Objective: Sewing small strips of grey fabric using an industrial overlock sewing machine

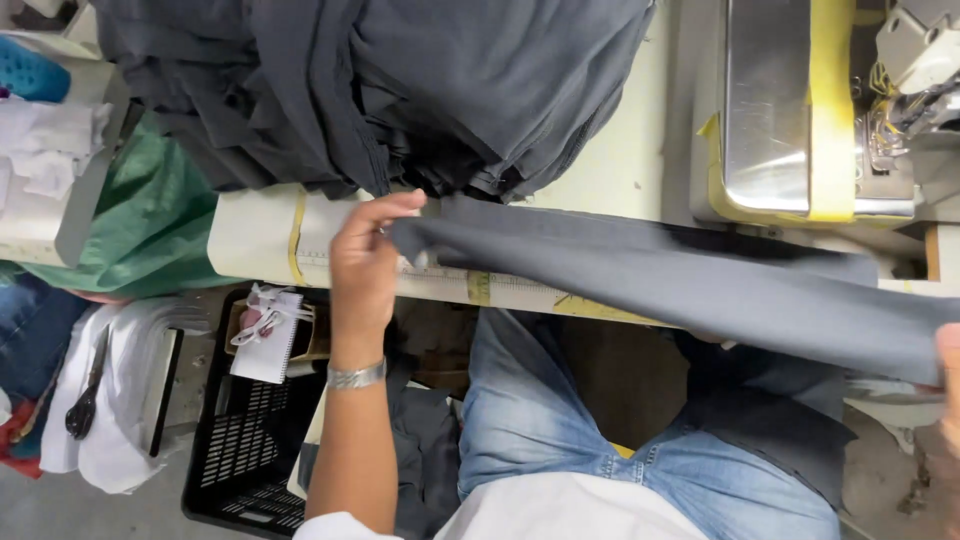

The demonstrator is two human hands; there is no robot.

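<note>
Grey strip stretched along the worktop's near edge

Left hand (365, 262) pinches the grey fabric strip (680, 280); right hand (948, 385), mostly out of frame, grip unclear. Strip could slip off the worktop (620, 150) edge.

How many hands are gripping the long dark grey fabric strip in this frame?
2. The left hand pinches one end of the dark grey fabric strip near the fabric pile. The right hand, mostly cut off by the frame's right edge, holds the other end.

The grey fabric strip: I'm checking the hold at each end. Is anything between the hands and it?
Nothing visible. The left hand pinches one end of the grey fabric strip directly, over the table edge. The right hand, mostly out of frame, touches the other end, though its grip cannot be made out.
</note>
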